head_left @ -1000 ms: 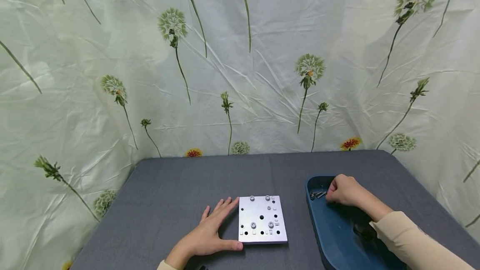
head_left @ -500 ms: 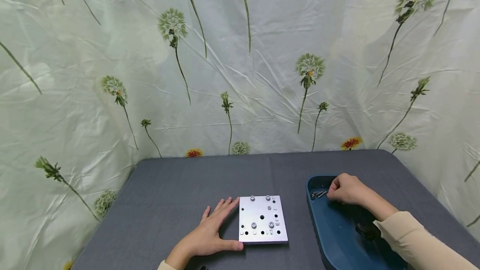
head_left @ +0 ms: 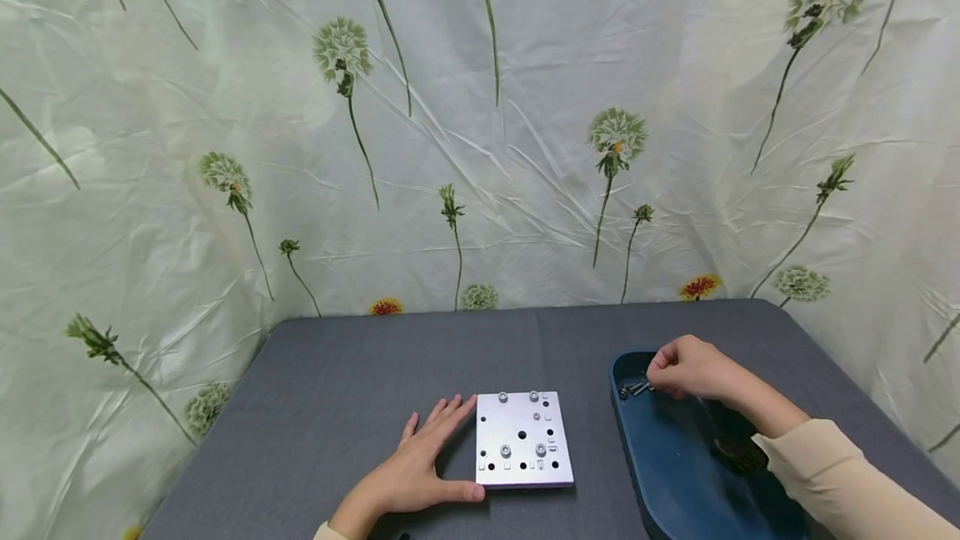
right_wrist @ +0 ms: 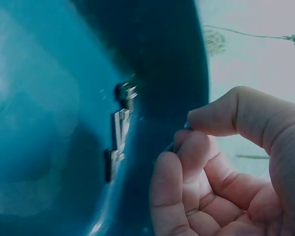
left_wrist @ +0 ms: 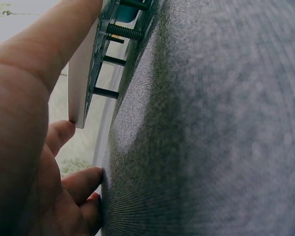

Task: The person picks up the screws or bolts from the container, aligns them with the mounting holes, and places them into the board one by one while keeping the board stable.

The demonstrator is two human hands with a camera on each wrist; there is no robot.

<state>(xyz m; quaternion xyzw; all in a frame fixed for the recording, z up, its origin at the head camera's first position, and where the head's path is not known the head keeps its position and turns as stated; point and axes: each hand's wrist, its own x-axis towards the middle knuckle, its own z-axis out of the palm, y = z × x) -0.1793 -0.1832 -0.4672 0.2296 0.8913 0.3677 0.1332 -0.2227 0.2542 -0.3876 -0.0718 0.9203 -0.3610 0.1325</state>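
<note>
A square silver metal plate (head_left: 517, 427) with several holes and screw heads lies on the table. My left hand (head_left: 416, 473) is spread at its left side, fingers straight, the thumb touching the near left corner and the index finger the far one. In the left wrist view, threaded screw shafts (left_wrist: 124, 32) stick out from the plate's underside. Over the far end of a blue tray (head_left: 675, 473), my right hand (head_left: 697, 373) pinches a small thin metal screw (right_wrist: 187, 126) between thumb and fingers, mostly hidden by them. Several loose screws (right_wrist: 119, 130) lie below it in the tray.
The grey cloth-covered table (head_left: 390, 357) reaches back to a white curtain (head_left: 480, 148) printed with dandelions. The tray's raised wall (head_left: 628, 448) stands between the plate and the right hand. A dark blurred shape (head_left: 738, 452) shows below the right wrist.
The right hand has risen slightly from the tray floor and shifted a little left, its fingertips pinched together. The left hand and the plate have stayed in place.
</note>
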